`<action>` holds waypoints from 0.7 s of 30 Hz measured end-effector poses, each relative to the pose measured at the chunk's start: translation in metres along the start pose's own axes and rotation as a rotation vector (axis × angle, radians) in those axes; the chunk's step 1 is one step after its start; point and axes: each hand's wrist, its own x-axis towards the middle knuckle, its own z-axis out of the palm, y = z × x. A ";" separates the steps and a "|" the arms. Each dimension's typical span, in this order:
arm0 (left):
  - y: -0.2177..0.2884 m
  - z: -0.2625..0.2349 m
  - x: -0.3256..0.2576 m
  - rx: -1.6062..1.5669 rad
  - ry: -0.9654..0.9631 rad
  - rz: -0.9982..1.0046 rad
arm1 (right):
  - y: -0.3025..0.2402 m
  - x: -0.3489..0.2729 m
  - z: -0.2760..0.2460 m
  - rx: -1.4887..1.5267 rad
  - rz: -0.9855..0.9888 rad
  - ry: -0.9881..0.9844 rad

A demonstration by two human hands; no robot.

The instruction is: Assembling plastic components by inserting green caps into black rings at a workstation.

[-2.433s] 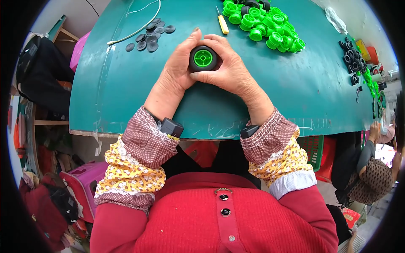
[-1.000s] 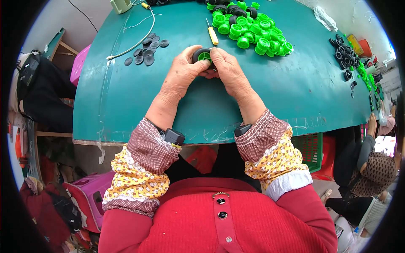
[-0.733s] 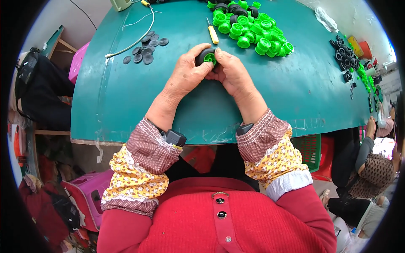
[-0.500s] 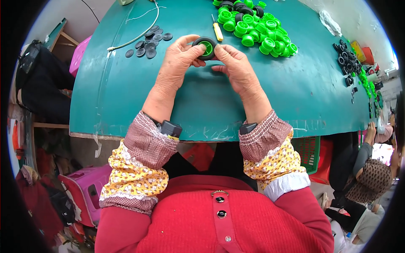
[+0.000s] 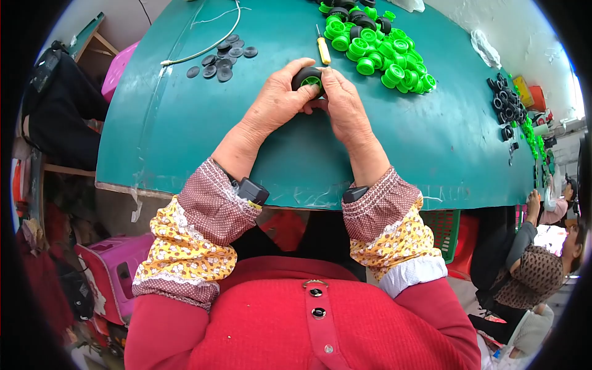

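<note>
Both hands hold a small black wheel with a green hub over the green table. My left hand wraps its left side with the thumb on top. My right hand presses on its right side, and the fingers hide most of the wheel. Beyond the hands lies a pile of green hubs and black tyres. A yellow-handled screwdriver lies just past the wheel.
Several flat black discs and a white cord lie at the far left. More black and green parts sit at the right edge, where another person sits. A pink stool stands below the table's left.
The wheel, first held up facing me with its green hub showing, was lowered toward the table and is now gripped closely between both hands, mostly covered by fingers.
</note>
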 end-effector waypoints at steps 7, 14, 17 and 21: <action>-0.002 0.006 -0.001 0.175 0.007 0.072 | -0.002 -0.002 0.005 0.010 0.060 0.134; -0.013 -0.002 0.004 0.335 0.029 0.222 | -0.001 -0.002 0.005 0.016 0.091 0.150; -0.010 -0.007 0.006 0.274 0.105 0.128 | -0.008 -0.002 0.000 0.131 0.084 0.017; 0.000 -0.016 0.004 -0.012 0.172 -0.050 | -0.010 -0.002 -0.004 -0.066 0.073 0.092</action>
